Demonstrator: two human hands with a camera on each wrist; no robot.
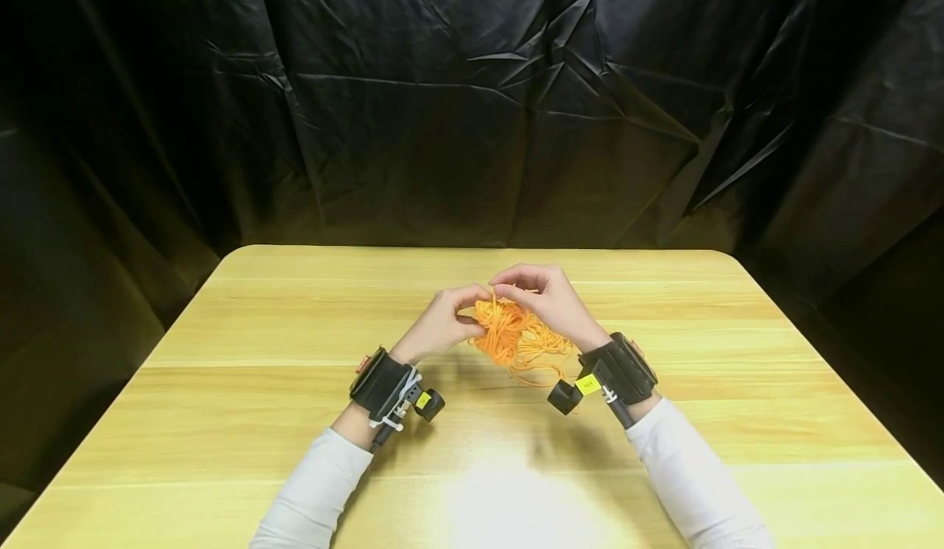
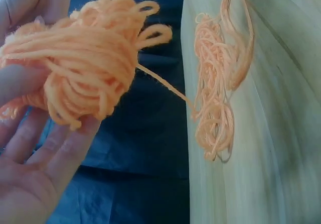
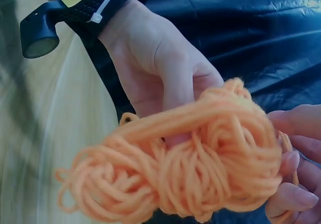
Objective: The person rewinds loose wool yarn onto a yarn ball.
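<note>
A wound bundle of orange yarn (image 1: 503, 336) is held up over the table by my left hand (image 1: 445, 319). In the left wrist view, the left thumb lies across the bundle (image 2: 95, 63) and the fingers (image 2: 70, 146) support it from behind. My right hand (image 1: 549, 299) is at the bundle's upper right, thumb and index finger pinching a yarn strand. The right wrist view shows that strand between the right fingers (image 3: 296, 199), beside the bundle (image 3: 200, 169). One strand runs from the bundle down to a loose yarn pile (image 2: 215, 93) on the table.
The wooden table (image 1: 258, 410) has rounded far corners. A black sheet (image 1: 413, 147) hangs behind it. Each wrist wears a black band with a small camera, the left camera (image 1: 429, 404) and right camera (image 1: 565, 397) jutting inward.
</note>
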